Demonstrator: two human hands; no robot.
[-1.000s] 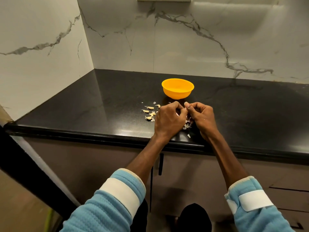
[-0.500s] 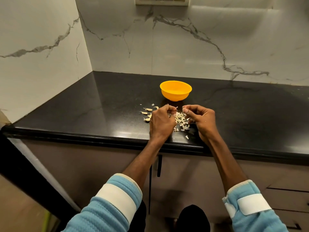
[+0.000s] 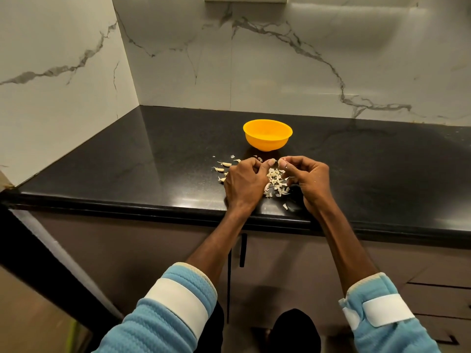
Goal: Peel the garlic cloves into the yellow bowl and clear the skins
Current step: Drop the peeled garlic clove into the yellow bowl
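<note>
Your left hand (image 3: 243, 182) and right hand (image 3: 305, 178) curl over a heap of garlic skins (image 3: 276, 183) on the black counter (image 3: 153, 159), with the yellow bowl (image 3: 267, 135) just behind; unpeeled cloves (image 3: 224, 166) lie left

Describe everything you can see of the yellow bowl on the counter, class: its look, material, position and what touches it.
The yellow bowl is small, round and deep, with a plain thin rim and a narrow base. It looks like smooth, matte plastic in one orange-yellow colour. It stands upright on the black counter, beyond both hands and the garlic skins, near the marbled wall. Nothing but the counter touches it. The part of its inside that shows looks empty; the bottom is hidden by the near wall.
</note>
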